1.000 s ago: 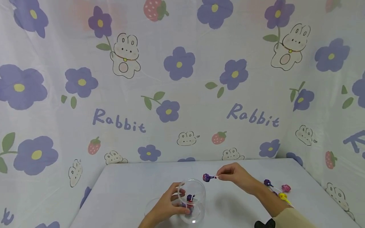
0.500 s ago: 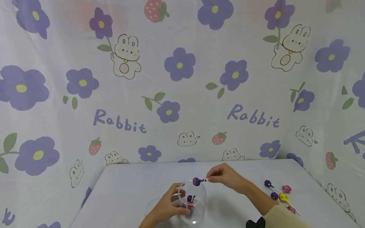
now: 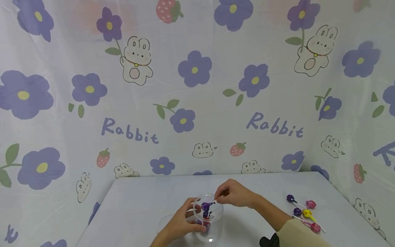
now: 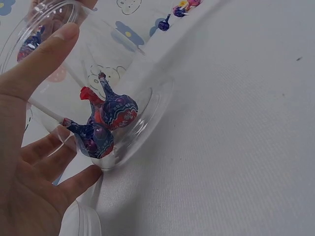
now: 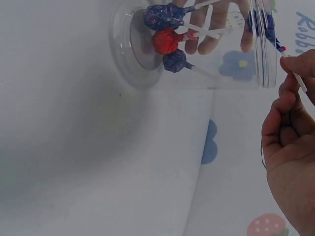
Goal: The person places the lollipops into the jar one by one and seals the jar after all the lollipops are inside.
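Note:
My left hand (image 3: 180, 223) grips a clear plastic jar (image 3: 217, 224) from its left side, thumb in front and fingers behind. Inside, near the bottom, lie several wrapped lollipops, among them a red one (image 5: 166, 42) and a purple one (image 4: 118, 112), their sticks pointing towards the mouth. My right hand (image 3: 237, 194) pinches another purple lollipop (image 3: 205, 206) by its white stick, right at the jar's rim. That lollipop's head is at the mouth, tilted down to the left, with the fingertips on the rim's right side.
On the table's right part lie several more lollipops: purple ones (image 3: 290, 198), pink ones (image 3: 310, 204) and a yellow one (image 3: 307, 213). A round lid (image 4: 81, 221) lies on the table left of the jar. A patterned curtain (image 3: 197, 103) stands behind the table.
My right hand has moved left and slightly down, bringing the lollipop from right of the jar to its mouth. The left hand and the jar have stayed in place.

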A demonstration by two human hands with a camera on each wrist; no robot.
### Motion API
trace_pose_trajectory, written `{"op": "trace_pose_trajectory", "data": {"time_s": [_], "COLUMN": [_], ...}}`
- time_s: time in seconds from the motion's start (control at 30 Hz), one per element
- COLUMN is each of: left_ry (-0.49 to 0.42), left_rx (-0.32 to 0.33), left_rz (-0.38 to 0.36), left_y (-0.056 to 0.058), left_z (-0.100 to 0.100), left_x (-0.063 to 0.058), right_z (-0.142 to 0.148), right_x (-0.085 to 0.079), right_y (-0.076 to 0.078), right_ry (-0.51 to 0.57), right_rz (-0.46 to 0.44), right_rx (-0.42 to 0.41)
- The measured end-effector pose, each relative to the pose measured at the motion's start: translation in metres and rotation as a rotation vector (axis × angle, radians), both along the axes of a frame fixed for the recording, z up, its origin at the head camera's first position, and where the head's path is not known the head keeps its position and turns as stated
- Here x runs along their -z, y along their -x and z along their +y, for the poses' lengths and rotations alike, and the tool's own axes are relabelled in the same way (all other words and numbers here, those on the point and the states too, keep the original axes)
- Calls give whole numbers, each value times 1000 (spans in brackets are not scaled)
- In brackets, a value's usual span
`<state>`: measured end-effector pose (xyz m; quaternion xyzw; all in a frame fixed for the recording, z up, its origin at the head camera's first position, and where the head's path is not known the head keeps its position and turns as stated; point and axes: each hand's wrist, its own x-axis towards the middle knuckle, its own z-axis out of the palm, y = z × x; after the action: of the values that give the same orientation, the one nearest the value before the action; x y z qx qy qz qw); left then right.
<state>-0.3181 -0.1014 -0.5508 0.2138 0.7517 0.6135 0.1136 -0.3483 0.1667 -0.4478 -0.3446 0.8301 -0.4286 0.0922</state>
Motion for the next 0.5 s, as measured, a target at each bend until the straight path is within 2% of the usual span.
{"op": "trace_pose_trajectory", "data": {"time_s": [0.17,0.5], "left_ry": [15,-34], "left_rx": [-9,38], "left_rz": [-5,29], "left_y": [0,0], "left_z": [0,-2], "left_x": [-1,1], "right_z": [-10,-32], "right_x": [-2,-10], "right_y": [0,-6], "right_ry": [-50,-198], "right_rz": [167,323], "right_rx": [-78,-169]}}
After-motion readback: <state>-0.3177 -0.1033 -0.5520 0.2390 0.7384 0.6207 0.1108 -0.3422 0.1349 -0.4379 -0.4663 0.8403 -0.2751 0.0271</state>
